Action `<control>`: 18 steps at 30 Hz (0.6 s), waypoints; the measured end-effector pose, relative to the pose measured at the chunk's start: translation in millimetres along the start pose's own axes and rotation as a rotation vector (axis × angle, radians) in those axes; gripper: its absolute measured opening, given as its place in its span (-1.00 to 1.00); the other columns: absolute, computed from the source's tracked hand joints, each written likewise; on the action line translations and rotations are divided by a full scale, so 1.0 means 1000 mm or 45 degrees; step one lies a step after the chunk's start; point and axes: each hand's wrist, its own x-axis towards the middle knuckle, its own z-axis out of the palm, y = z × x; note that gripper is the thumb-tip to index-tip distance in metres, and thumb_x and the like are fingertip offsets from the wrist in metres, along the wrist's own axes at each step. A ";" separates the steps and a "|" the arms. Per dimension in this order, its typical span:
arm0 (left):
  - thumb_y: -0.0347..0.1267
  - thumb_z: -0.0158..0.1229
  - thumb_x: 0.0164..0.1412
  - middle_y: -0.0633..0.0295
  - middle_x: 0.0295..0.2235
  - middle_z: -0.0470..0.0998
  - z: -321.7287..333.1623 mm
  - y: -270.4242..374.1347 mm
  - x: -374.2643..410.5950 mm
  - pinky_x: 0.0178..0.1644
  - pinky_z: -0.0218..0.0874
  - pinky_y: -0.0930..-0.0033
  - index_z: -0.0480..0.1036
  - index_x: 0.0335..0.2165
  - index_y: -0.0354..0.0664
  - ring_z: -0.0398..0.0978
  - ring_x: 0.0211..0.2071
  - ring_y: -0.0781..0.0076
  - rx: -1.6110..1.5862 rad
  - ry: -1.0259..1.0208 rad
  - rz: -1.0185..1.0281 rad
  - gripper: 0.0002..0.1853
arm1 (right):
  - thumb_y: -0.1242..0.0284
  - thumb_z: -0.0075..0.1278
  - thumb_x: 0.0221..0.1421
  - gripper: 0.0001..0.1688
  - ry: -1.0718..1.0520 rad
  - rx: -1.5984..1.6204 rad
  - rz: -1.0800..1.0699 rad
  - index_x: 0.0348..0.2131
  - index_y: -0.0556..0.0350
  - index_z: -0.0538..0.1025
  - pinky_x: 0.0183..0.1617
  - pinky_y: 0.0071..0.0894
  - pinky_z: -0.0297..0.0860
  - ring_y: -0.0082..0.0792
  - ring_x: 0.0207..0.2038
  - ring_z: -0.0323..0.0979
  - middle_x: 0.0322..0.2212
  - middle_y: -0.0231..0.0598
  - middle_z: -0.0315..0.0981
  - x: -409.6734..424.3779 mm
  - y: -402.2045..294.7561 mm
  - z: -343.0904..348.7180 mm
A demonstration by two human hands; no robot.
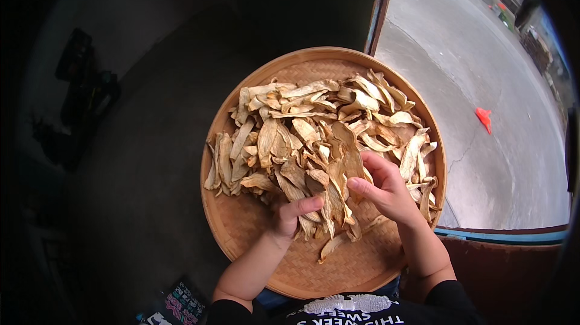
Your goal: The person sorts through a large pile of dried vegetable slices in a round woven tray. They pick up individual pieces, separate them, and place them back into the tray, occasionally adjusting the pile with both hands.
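A round woven bamboo tray (253, 239) lies before me, heaped with pale tan dried slices (312, 93), curled at their edges; what they are cut from I cannot tell. Low in the middle of the heap, my left hand (294, 216) grips a bunch of slices, its thumb on top and its fingers hidden beneath them. My right hand (385, 184) pinches a long, broad slice (346, 148) between thumb and fingers, right of that bunch. More slices lie along the tray's far and right sides, and a narrow one rests on the weave near me.
A worn door or frame edge (378, 12) stands beyond the tray. Across a blue-edged sill (503, 235) at the right, a red scrap (483, 119) lies on grey concrete. Dark objects (81, 93) stand at the far left; a printed bag or cloth (181, 304) is at lower left.
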 end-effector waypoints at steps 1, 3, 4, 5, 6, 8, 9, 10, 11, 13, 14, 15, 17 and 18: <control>-0.43 0.18 -0.06 0.13 0.02 0.40 -0.003 -0.001 -0.001 0.18 0.17 0.27 0.22 0.11 -0.31 0.36 0.04 0.27 0.009 0.005 -0.013 -0.30 | 0.54 0.07 0.16 -0.57 0.006 0.020 -0.001 0.01 0.27 0.35 -0.08 -0.61 0.33 -0.63 -0.14 0.37 -0.16 -0.38 0.44 0.000 -0.001 0.001; -0.43 0.19 -0.06 0.13 0.03 0.40 -0.007 -0.002 -0.001 0.19 0.16 0.27 0.22 0.11 -0.31 0.36 0.04 0.27 0.028 0.017 -0.036 -0.30 | 0.53 0.09 0.15 -0.55 0.017 0.062 -0.003 0.02 0.27 0.35 -0.09 -0.62 0.34 -0.62 -0.14 0.38 -0.17 -0.37 0.44 0.000 -0.004 0.003; -0.42 0.19 -0.06 0.12 0.03 0.40 -0.006 -0.001 -0.001 0.19 0.16 0.26 0.22 0.12 -0.31 0.37 0.05 0.27 0.019 0.009 -0.035 -0.30 | 0.52 0.11 0.13 -0.52 0.021 0.061 -0.001 0.02 0.27 0.35 -0.08 -0.61 0.34 -0.61 -0.13 0.38 -0.16 -0.36 0.44 -0.001 -0.005 0.003; -0.42 0.19 -0.06 0.12 0.03 0.40 -0.003 0.001 -0.001 0.19 0.16 0.26 0.22 0.12 -0.31 0.37 0.05 0.26 0.009 0.001 -0.033 -0.29 | 0.51 0.14 0.11 -0.49 0.026 0.059 0.002 0.02 0.27 0.35 -0.06 -0.60 0.33 -0.60 -0.12 0.38 -0.15 -0.35 0.44 -0.001 -0.006 0.003; -0.42 0.19 -0.06 0.12 0.03 0.39 0.000 0.003 -0.001 0.20 0.15 0.26 0.22 0.12 -0.31 0.37 0.05 0.26 0.000 -0.006 -0.030 -0.29 | 0.50 0.17 0.09 -0.47 0.029 0.058 0.003 0.03 0.27 0.35 -0.04 -0.58 0.33 -0.59 -0.11 0.37 -0.14 -0.34 0.43 -0.002 -0.006 0.003; -0.39 0.17 -0.07 0.00 0.01 0.41 -0.002 0.000 -0.001 0.13 0.26 0.21 0.18 0.13 -0.37 0.42 0.01 0.16 0.027 0.025 0.000 -0.25 | 0.47 0.21 0.05 -0.42 0.029 0.004 -0.027 0.03 0.27 0.35 0.00 -0.54 0.31 -0.56 -0.08 0.36 -0.13 -0.31 0.42 -0.002 -0.006 0.003; -0.37 0.16 -0.08 -0.06 -0.01 0.42 -0.002 -0.002 0.000 0.10 0.31 0.18 0.16 0.13 -0.40 0.45 -0.01 0.10 0.041 0.040 0.015 -0.23 | 0.46 0.23 0.03 -0.39 0.029 -0.022 -0.042 0.04 0.27 0.35 0.03 -0.52 0.30 -0.55 -0.06 0.35 -0.12 -0.30 0.41 -0.002 -0.006 0.002; -0.39 0.17 -0.07 -0.01 0.01 0.41 -0.002 -0.001 0.000 0.13 0.27 0.20 0.17 0.13 -0.37 0.42 0.01 0.15 -0.014 0.027 -0.006 -0.25 | 0.44 0.24 0.02 -0.37 0.036 -0.047 -0.044 0.03 0.27 0.35 0.05 -0.51 0.28 -0.54 -0.05 0.34 -0.11 -0.29 0.41 -0.001 -0.006 0.002; -0.41 0.18 -0.06 0.05 0.02 0.40 -0.002 0.000 0.000 0.15 0.23 0.23 0.19 0.13 -0.35 0.40 0.03 0.20 -0.069 0.013 -0.026 -0.27 | 0.42 0.26 0.00 -0.35 0.043 -0.073 -0.046 0.03 0.27 0.35 0.07 -0.49 0.27 -0.52 -0.04 0.33 -0.10 -0.28 0.40 -0.001 -0.007 0.002; -0.44 0.19 -0.05 0.09 0.03 0.40 -0.002 0.000 0.000 0.18 0.19 0.25 0.20 0.12 -0.32 0.38 0.05 0.25 -0.132 0.004 -0.045 -0.29 | 0.38 0.29 -0.02 -0.30 0.034 -0.170 -0.053 0.04 0.29 0.34 0.10 -0.46 0.24 -0.49 -0.01 0.32 -0.09 -0.25 0.39 0.000 -0.007 0.001; -0.45 0.19 -0.05 0.09 0.03 0.40 -0.001 0.000 0.000 0.17 0.19 0.25 0.20 0.12 -0.32 0.38 0.04 0.25 -0.139 0.008 -0.044 -0.29 | 0.37 0.29 -0.03 -0.28 0.019 -0.242 -0.059 0.05 0.31 0.33 0.11 -0.44 0.23 -0.47 0.00 0.31 -0.08 -0.23 0.39 0.000 -0.005 -0.001; -0.45 0.19 -0.05 0.09 0.03 0.40 -0.001 -0.001 0.001 0.17 0.20 0.25 0.21 0.12 -0.32 0.38 0.04 0.25 -0.147 0.009 -0.044 -0.29 | 0.35 0.30 -0.04 -0.25 0.006 -0.316 -0.066 0.05 0.33 0.32 0.12 -0.43 0.22 -0.45 0.00 0.31 -0.08 -0.21 0.39 0.001 -0.004 -0.002; -0.46 0.20 -0.04 0.10 0.01 0.41 0.001 -0.001 0.000 0.17 0.20 0.25 0.21 0.12 -0.32 0.39 0.03 0.26 -0.040 0.013 -0.035 -0.30 | 0.34 0.31 -0.05 -0.19 0.073 -0.389 -0.134 0.07 0.37 0.29 0.14 -0.41 0.21 -0.41 0.02 0.30 -0.06 -0.15 0.38 -0.003 -0.004 0.003; -0.46 0.21 -0.04 0.11 0.01 0.41 0.001 -0.001 0.001 0.17 0.19 0.26 0.21 0.12 -0.32 0.39 0.03 0.26 -0.007 0.001 -0.023 -0.29 | 0.34 0.32 -0.06 -0.16 0.107 -0.426 -0.169 0.08 0.40 0.27 0.14 -0.40 0.20 -0.39 0.03 0.30 -0.05 -0.13 0.37 -0.005 -0.004 0.004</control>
